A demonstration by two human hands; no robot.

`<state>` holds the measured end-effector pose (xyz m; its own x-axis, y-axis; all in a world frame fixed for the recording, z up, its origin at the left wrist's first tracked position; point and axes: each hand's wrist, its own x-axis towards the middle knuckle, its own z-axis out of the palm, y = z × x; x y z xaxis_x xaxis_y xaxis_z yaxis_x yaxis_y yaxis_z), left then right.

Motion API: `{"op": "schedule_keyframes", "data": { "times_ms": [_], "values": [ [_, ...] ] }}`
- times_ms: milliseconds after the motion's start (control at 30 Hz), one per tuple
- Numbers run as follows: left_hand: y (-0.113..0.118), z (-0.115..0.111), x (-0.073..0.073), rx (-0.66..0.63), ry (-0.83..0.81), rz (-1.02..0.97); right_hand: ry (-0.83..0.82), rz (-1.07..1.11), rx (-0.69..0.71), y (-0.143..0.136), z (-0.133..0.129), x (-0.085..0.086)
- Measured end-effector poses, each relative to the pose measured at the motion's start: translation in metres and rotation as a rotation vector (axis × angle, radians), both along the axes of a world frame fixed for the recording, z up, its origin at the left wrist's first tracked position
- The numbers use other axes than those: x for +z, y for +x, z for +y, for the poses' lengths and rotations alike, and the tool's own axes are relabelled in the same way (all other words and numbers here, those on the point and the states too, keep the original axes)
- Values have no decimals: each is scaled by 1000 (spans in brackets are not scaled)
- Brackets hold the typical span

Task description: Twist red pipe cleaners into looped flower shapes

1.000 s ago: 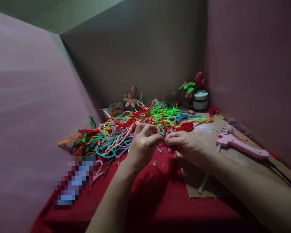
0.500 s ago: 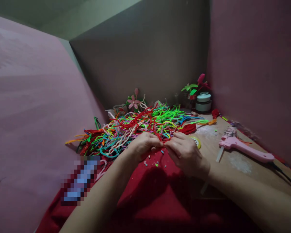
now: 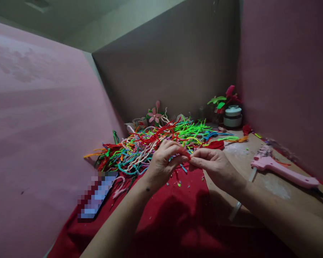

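Between my two hands is a red pipe cleaner (image 3: 187, 154), partly hidden by the fingers. My left hand (image 3: 167, 157) pinches it from the left with thumb and fingers. My right hand (image 3: 218, 163) pinches its end from the right, the fingertips of both hands almost meeting. Just beyond the hands lies a large tangled heap of coloured pipe cleaners (image 3: 142, 147), green, red, white, teal and purple. A bundle of red pipe cleaners (image 3: 214, 144) rests behind my right hand. Small coloured scraps (image 3: 179, 185) are scattered on the red cloth (image 3: 161, 211) below.
A pink glue gun (image 3: 285, 172) lies at right on a brown board (image 3: 269, 211), near a clear glue stick (image 3: 235, 210). At left is a blurred phone (image 3: 98, 197). Behind stand a lidded jar (image 3: 232, 117), a pink flower (image 3: 154, 115) and green leaves (image 3: 216, 101). Walls enclose the table.
The view has shifted, so the scene sits further right and slightly lower. My hands have lifted a little off the cloth, and the red pipe cleaner now shows between them.
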<state>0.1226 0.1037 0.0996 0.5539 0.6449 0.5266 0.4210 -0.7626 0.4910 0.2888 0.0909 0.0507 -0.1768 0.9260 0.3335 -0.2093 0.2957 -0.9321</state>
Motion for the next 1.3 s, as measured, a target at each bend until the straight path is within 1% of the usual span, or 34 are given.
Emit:
{"op": "schedule_keyframes", "data": {
  "times_ms": [33, 100, 167, 233, 267, 300, 367, 500, 567, 633, 667, 733, 800, 867, 900, 967, 1033, 1067, 1100, 1167, 1200, 1233, 1300],
  "values": [
    [2, 1, -1, 14, -24, 16, -2, -9, -5, 0, 0, 0],
    [8, 1, -3, 60, -142, 40, 21, -61, -58, 0, -2, -2],
    [15, 3, -5, 95, -321, 44, 128, -192, -195, -1, -3, -5],
    [22, 6, -7, 89, -489, 13, 292, -347, -367, 0, -3, -8],
    [25, 8, -9, 78, -544, -17, 354, -401, -440, 0, -2, -10],
    [26, 9, -11, 65, -571, -59, 383, -427, -487, 0, -2, -11],
    [28, 12, -16, 45, -569, -154, 348, -422, -495, 0, 0, -12],
    [25, 15, -25, 46, -549, -273, 264, -367, -399, -1, 5, -13],
    [21, 17, -28, 60, -543, -287, 189, -287, -306, -1, 6, -13],
    [18, 20, -31, 73, -517, -288, 64, -206, -201, -2, 8, -13],
    [16, 21, -32, 79, -502, -286, 15, -186, -172, -2, 8, -13],
    [15, 23, -34, 86, -494, -278, -20, -198, -167, -2, 9, -15],
    [13, 23, -35, 105, -478, -255, 10, -246, -183, -2, 10, -17],
    [12, 21, -36, 122, -419, -194, 110, -321, -225, -3, 10, -18],
    [10, 20, -36, 119, -385, -153, 202, -365, -280, -2, 10, -18],
    [8, 18, -36, 87, -339, -68, 457, -467, -440, 0, 11, -16],
    [6, 15, -34, 37, -330, 0, 703, -581, -578, 2, 13, -13],
    [5, 15, -33, 19, -330, 23, 785, -641, -596, 4, 14, -12],
    [4, 14, -33, 9, -330, 38, 831, -695, -587, 5, 14, -11],
    [4, 14, -32, 25, -326, 46, 826, -762, -544, 6, 14, -12],
    [4, 14, -32, 47, -322, 41, 776, -770, -518, 6, 14, -12],
    [4, 14, -33, 71, -319, 33, 696, -761, -480, 6, 13, -13],
    [4, 16, -35, 112, -322, 8, 469, -691, -361, 4, 11, -14]
  ]
}}
